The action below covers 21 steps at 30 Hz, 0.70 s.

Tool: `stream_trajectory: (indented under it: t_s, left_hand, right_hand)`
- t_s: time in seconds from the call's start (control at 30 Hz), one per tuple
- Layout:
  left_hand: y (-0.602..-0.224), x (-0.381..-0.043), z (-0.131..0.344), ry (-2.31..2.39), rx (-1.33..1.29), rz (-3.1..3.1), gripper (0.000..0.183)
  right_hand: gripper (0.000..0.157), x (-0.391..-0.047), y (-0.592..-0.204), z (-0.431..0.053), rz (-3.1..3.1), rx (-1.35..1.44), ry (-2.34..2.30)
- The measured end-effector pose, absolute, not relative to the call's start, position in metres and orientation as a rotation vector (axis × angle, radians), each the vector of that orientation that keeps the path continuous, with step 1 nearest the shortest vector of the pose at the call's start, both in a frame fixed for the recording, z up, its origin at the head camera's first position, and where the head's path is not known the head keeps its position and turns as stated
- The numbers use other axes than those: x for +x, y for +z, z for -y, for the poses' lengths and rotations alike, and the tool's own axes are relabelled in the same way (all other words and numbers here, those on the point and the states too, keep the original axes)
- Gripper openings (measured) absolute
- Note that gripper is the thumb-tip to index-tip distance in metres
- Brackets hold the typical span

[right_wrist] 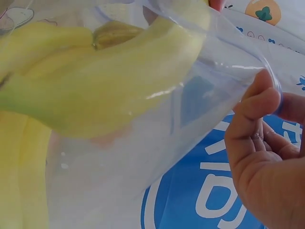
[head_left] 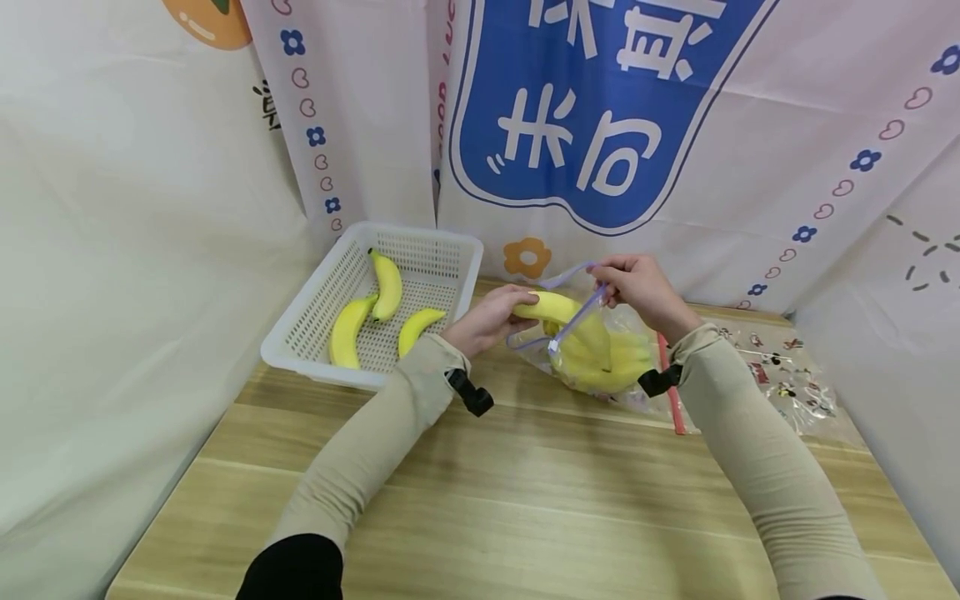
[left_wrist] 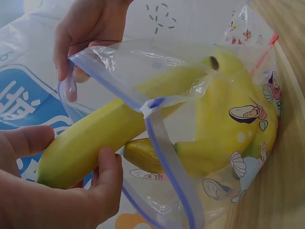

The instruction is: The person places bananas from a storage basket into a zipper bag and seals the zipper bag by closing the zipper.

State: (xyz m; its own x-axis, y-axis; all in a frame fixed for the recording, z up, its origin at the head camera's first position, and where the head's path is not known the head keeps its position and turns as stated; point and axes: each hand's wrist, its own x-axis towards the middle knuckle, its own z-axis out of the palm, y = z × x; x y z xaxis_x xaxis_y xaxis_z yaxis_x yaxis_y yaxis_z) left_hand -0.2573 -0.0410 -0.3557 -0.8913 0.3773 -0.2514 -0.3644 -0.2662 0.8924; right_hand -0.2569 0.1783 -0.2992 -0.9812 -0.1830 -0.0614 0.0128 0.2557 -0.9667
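My left hand (head_left: pixel 491 319) grips one end of a yellow banana (left_wrist: pixel 97 138), thumb on one side and fingers on the other. The banana's far end reaches through the mouth of a clear zip bag (left_wrist: pixel 162 200) with purple zip edges and a white slider. Several other bananas (head_left: pixel 600 371) lie inside the bag, seen through its printed plastic. My right hand (head_left: pixel 637 287) pinches the bag's rim at the far corner, holding the mouth apart. In the right wrist view, thumb and fingers (right_wrist: pixel 259 107) close on the purple edge.
To the left stands a white perforated basket (head_left: pixel 300 354) with three bananas (head_left: pixel 351 333) in it. A flat printed bag with a red zip strip (head_left: pixel 671 400) lies on the wooden table (head_left: pixel 525 500) at right. A printed cloth (head_left: pixel 375 125) hangs behind.
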Motion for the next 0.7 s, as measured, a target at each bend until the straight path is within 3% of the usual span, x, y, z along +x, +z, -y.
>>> stream_trajectory:
  t_s: [0.47,0.7]
  left_hand:
    - [-0.3577,-0.2616,0.0362,1.997,-0.022,-1.741,0.036]
    - [-0.3594,-0.2589,0.0360,1.894,0.068,-1.913,0.035]
  right_hand:
    - [0.031,-0.2557,-0.2959,-0.1831,-2.290,-0.171,-1.879]
    - [0.023,-0.2556,-0.2949,-0.1831,-2.254,-0.160,-1.918]
